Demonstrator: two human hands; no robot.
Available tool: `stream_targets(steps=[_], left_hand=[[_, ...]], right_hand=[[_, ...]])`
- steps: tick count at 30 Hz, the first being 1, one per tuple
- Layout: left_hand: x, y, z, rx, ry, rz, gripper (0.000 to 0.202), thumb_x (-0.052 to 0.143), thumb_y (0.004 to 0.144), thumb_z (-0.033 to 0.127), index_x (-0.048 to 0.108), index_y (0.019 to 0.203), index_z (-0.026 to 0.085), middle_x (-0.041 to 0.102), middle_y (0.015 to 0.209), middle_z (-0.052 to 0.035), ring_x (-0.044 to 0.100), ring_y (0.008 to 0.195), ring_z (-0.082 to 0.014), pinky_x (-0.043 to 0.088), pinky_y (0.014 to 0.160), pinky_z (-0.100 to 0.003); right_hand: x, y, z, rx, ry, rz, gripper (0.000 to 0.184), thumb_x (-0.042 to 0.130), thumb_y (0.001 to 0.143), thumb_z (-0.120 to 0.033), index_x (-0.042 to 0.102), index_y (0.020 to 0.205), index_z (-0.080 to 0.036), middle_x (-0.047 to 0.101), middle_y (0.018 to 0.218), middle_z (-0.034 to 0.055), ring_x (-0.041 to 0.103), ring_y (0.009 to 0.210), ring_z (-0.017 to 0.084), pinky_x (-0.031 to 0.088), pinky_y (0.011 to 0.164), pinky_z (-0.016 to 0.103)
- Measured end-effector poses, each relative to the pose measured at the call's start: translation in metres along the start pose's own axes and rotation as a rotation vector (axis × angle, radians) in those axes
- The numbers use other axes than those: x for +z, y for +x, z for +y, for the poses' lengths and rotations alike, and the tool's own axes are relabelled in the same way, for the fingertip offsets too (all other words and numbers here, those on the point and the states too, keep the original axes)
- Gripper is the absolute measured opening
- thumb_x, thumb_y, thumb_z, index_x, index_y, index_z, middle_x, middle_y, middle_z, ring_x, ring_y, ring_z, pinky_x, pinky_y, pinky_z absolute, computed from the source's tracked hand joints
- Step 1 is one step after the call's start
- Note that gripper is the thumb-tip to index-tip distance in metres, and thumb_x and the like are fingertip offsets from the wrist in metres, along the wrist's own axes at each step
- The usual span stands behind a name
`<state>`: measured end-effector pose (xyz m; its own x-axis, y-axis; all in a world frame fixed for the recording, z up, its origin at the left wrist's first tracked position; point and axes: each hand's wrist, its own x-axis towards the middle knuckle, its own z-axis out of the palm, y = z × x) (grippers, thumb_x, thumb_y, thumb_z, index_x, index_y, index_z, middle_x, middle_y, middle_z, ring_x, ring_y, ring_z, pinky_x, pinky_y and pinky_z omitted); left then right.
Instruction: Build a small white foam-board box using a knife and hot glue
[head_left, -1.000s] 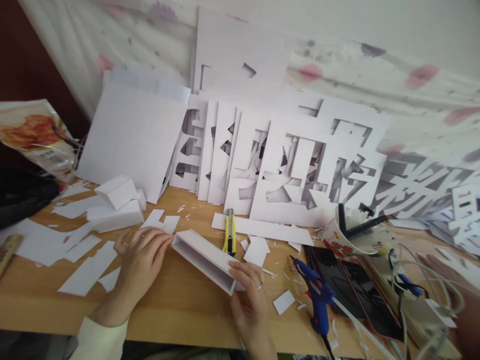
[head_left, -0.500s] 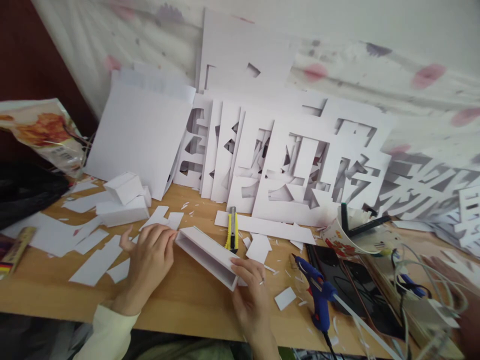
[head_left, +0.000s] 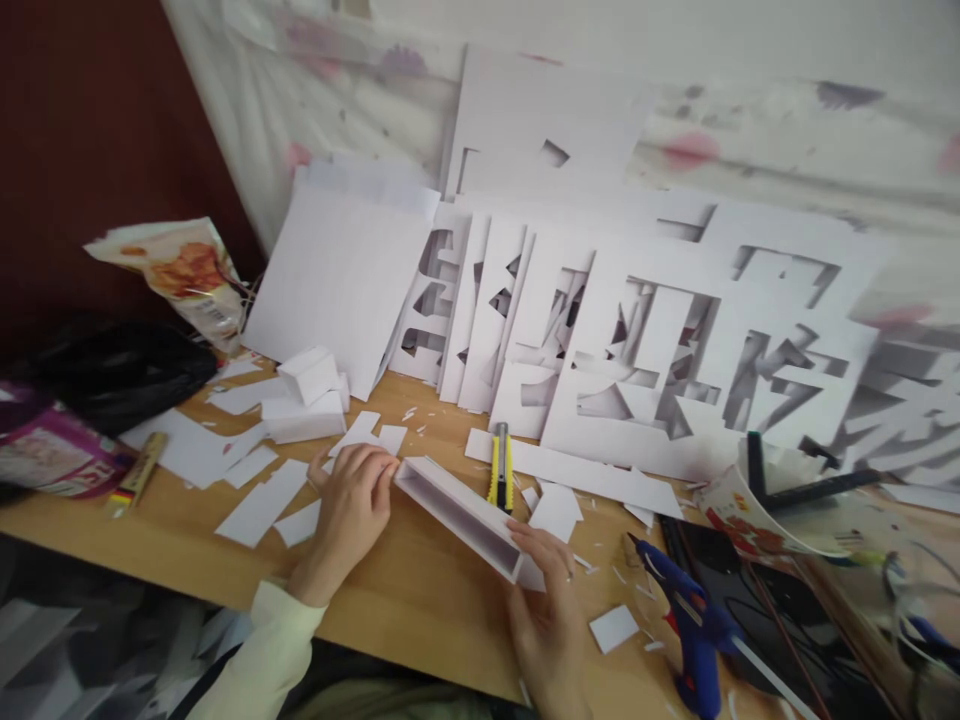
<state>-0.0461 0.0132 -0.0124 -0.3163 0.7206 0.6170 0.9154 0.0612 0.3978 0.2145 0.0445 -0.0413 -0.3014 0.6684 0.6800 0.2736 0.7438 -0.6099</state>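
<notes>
A long, narrow white foam-board box [head_left: 457,515], its hollow side facing me, is held between my two hands just over the table. My left hand [head_left: 351,515] pinches its left end with fingers and thumb. On the right end, my right hand [head_left: 547,600] is closed with the fingers over the top edge and the thumb below. Behind the box lies a yellow utility knife [head_left: 501,468]. To the right of my right hand is a blue glue gun [head_left: 690,620] with a white glue stick in its back.
White boards with cut-out shapes [head_left: 637,370] lean on the wall. Small white boxes [head_left: 307,400] and paper scraps [head_left: 259,500] lie left. A paper tub [head_left: 750,510] and dark phones [head_left: 787,610] are at right. A black bag [head_left: 112,370] and a glue tube [head_left: 139,475] sit far left.
My view has swung to the left, so everything appears shifted right. Both hands keep their hold on the white box, which stays at about the same tilt.
</notes>
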Motion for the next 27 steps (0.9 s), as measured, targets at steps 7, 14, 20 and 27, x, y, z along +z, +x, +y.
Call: stream_targets(steps=[7,14,20,27], left_hand=[[0.005,-0.001,-0.003,-0.09,-0.052,0.006,0.027,0.043,0.101,0.023,0.065,0.085,0.025,0.077,0.093,-0.0031,0.067,0.096,-0.0272,0.029,0.106,-0.05],[-0.003,-0.004,-0.023,-0.191,-0.167,0.061,0.031,0.038,0.102,0.036,0.061,0.085,0.025,0.074,0.089,-0.0041,0.067,0.092,-0.0262,0.044,0.091,-0.042],[-0.017,-0.008,-0.006,-0.07,-0.332,0.044,0.031,0.04,0.103,0.032,0.057,0.079,0.026,0.067,0.08,-0.0005,0.063,0.08,-0.0205,0.047,0.079,-0.034],[-0.025,-0.013,0.013,0.233,-0.456,-0.102,0.031,0.059,0.099,0.032,0.066,0.069,0.028,0.071,0.073,0.0037,0.069,0.081,-0.0172,0.05,0.08,-0.03]], right_hand=[[0.002,-0.008,0.006,0.05,0.029,-0.002,0.045,0.053,0.095,-0.005,0.061,0.135,-0.026,0.07,0.132,0.0071,0.06,0.125,0.024,0.045,0.107,0.043],[0.002,-0.006,0.007,0.114,-0.03,0.097,0.036,0.064,0.097,-0.015,0.064,0.132,-0.026,0.074,0.126,0.0081,0.063,0.119,0.027,0.05,0.103,0.044],[0.01,-0.008,-0.006,0.357,0.03,0.226,0.029,0.068,0.098,-0.032,0.069,0.126,-0.023,0.074,0.122,0.0118,0.069,0.114,0.03,0.057,0.096,0.044],[0.011,-0.007,-0.01,0.495,0.081,0.422,0.031,0.076,0.093,-0.038,0.07,0.119,-0.023,0.077,0.112,0.0092,0.074,0.103,0.027,0.061,0.082,0.037]])
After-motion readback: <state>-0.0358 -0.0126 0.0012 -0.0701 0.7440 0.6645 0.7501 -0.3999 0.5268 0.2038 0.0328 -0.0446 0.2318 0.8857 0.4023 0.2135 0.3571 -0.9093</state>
